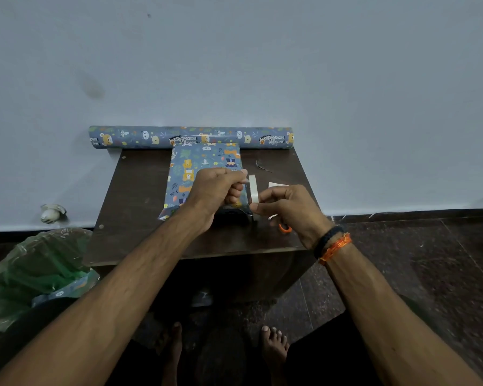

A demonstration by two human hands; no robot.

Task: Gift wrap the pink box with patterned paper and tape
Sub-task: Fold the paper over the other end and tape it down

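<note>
Left hand (216, 190) pinches the free end of the tape; right hand (286, 208) grips the tape roll (253, 195), held upright just at 3 o'clock of the box. The box (200, 174), covered in patterned paper, lies at the centre of the worktop (140, 207), its near end still open. Paper roll (190, 137) lies at 12 o'clock, against the wall. Scissors (285, 228), orange-handled, lie under the right hand. Green bag (37, 271) stands at 8 o'clock, on the floor.
</note>
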